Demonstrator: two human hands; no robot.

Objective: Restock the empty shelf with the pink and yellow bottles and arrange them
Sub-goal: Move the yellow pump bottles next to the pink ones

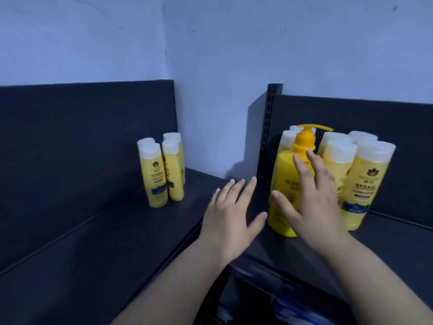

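Observation:
A large yellow pump bottle (284, 174) stands on the right dark shelf (386, 233), in front of a cluster of several yellow bottles with white caps (365, 181). My right hand (311, 198) is spread in front of the pump bottle, fingers apart, close to or touching its front; it grips nothing. My left hand (230, 214) is open just left of that bottle, over the gap between the two shelves. On the left shelf (82, 249) a small group of yellow bottles (161, 170) stands near the back corner. No pink bottle is in view.
Two dark shelf units meet at a wall corner, each with a dark back panel. A slotted upright post (269, 118) rises behind the pump bottle. Below the right shelf, blurred packaged goods (276, 308) show on a lower level.

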